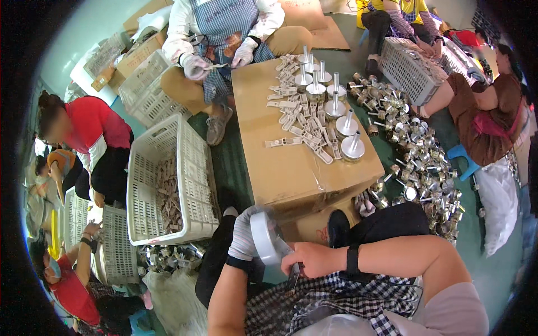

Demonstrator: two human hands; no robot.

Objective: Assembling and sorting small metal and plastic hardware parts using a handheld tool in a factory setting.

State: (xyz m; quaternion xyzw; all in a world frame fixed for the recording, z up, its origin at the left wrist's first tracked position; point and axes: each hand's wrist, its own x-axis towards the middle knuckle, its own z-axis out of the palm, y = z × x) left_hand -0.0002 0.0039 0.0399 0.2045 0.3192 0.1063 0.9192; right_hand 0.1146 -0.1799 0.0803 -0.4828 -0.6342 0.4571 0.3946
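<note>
My left hand, in a whitish knit glove, is wrapped round a shiny silver-white round metal part above my lap. Close beside it my right hand, bare with a black wristband, is closed with its fingers pinched near the part's lower right side. A small dark piece shows under those fingers, too hidden to name. Ahead stands a cardboard box used as a table. Pale clip-like handles lie in a loose pile on it, beside several round metal parts with upright stems.
Left of the box is a white plastic crate holding brownish pieces. A large heap of stemmed metal parts covers the floor at right, near a blue stool. Across the box sits a co-worker with gloved hands; others work around.
</note>
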